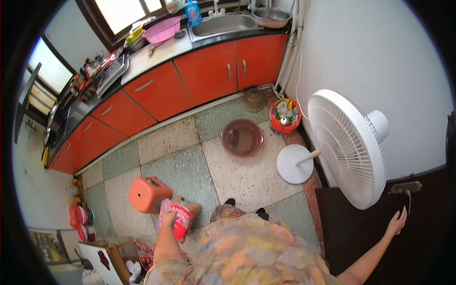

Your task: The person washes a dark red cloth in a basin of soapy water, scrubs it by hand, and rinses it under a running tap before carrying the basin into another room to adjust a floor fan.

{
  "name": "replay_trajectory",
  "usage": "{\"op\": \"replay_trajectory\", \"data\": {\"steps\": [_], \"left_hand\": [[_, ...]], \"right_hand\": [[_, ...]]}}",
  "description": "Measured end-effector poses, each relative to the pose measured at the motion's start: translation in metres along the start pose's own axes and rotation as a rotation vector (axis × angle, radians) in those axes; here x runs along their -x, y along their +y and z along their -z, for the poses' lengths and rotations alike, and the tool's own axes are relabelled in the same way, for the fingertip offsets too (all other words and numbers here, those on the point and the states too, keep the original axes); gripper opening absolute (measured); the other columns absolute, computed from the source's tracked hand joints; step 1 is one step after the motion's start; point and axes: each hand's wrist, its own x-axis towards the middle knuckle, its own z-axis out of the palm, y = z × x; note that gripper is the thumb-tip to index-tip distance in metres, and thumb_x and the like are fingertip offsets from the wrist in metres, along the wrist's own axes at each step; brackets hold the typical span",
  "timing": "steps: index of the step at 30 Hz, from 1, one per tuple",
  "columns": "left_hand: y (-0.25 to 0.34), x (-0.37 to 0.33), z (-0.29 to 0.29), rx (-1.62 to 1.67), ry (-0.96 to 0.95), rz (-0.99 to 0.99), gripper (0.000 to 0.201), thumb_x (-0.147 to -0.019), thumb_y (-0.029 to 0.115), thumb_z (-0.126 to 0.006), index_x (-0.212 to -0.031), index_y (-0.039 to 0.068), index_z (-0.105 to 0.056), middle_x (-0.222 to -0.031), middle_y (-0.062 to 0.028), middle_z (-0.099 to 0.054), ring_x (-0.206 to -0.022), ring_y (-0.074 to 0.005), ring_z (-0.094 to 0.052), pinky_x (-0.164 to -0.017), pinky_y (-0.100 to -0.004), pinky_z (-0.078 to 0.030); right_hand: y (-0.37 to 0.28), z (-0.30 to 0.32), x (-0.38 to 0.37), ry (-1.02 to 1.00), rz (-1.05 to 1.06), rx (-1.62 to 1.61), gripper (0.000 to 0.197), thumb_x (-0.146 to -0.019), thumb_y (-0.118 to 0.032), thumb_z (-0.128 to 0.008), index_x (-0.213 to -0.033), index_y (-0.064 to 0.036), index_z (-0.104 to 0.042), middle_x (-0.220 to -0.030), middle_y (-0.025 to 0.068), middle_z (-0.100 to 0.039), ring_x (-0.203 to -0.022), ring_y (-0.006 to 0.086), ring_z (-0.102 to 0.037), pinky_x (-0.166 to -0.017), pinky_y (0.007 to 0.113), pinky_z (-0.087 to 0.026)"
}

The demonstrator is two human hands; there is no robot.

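My left hand is closed on a pink and red plastic package, low in front of me on the left. Just behind the package stands an orange plastic stool, and a brown box-like thing shows beside it. Out to the right, my right hand has its fingers stretched out and holds nothing. It is close to the metal handle of a dark brown door; whether a fingertip touches the handle, I cannot tell.
A white standing fan is at the right by the wall. A reddish basin with water sits on the tiled floor, near a red-lined rubbish bin. Orange cabinets with a sink run along the far side. Red-lidded tubs stand left.
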Motion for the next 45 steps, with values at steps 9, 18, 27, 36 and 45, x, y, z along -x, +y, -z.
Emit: {"op": "replay_trajectory", "data": {"steps": [9, 18, 27, 36, 45], "left_hand": [[-0.058, 0.067, -0.023, 0.077, 0.121, -0.107, 0.021, -0.071, 0.011, -0.055, -0.087, 0.0, -0.061, -0.071, -0.0073, -0.059, -0.061, -0.0148, -0.054, -0.057, -0.0262, -0.044], [-0.117, 0.108, -0.015, 0.131, 0.192, 0.001, 0.031, -0.07, 0.012, -0.057, -0.098, -0.002, -0.056, -0.076, -0.005, -0.058, -0.066, -0.0116, -0.052, -0.059, -0.0234, -0.041], [-0.098, 0.136, -0.017, 0.238, 0.198, 0.055, 0.024, -0.073, 0.011, -0.055, -0.095, 0.0, -0.057, -0.065, -0.0009, -0.052, -0.054, -0.0081, -0.046, -0.045, -0.02, -0.035], [-0.103, 0.134, -0.015, 0.244, 0.186, 0.052, 0.024, -0.075, 0.012, -0.055, -0.098, 0.006, -0.055, -0.072, -0.0011, -0.054, -0.056, -0.0084, -0.047, -0.047, -0.0223, -0.037], [-0.15, 0.097, 0.005, 0.137, 0.234, -0.044, 0.04, -0.07, 0.006, -0.058, -0.109, 0.0, -0.049, -0.077, -0.0047, -0.056, -0.06, -0.0115, -0.05, -0.054, -0.0224, -0.041]], "right_hand": [[0.037, -0.051, -0.045, 0.028, 0.018, -0.113, 0.038, -0.082, -0.035, -0.043, -0.119, -0.0248, -0.044, -0.12, 0.0065, -0.045, -0.105, 0.0298, -0.045, -0.083, 0.044, -0.036], [0.046, -0.11, -0.078, -0.029, -0.053, -0.07, 0.039, -0.08, -0.029, -0.046, -0.118, -0.0179, -0.044, -0.122, 0.007, -0.042, -0.109, 0.0278, -0.041, -0.088, 0.037, -0.035], [0.042, -0.131, -0.083, 0.014, -0.142, -0.036, 0.041, -0.079, -0.025, -0.048, -0.119, -0.0198, -0.043, -0.122, 0.0079, -0.042, -0.109, 0.0283, -0.041, -0.09, 0.037, -0.033], [0.054, -0.152, -0.075, 0.076, 0.044, -0.125, 0.047, -0.079, -0.023, -0.049, -0.124, -0.0155, -0.037, -0.125, 0.0138, -0.037, -0.114, 0.0304, -0.036, -0.093, 0.037, -0.03], [0.052, -0.193, -0.006, -0.709, -0.535, -0.655, 0.04, -0.074, -0.019, -0.052, -0.113, -0.0109, -0.045, -0.108, 0.0085, -0.048, -0.093, 0.0223, -0.047, -0.068, 0.037, -0.041]]}}
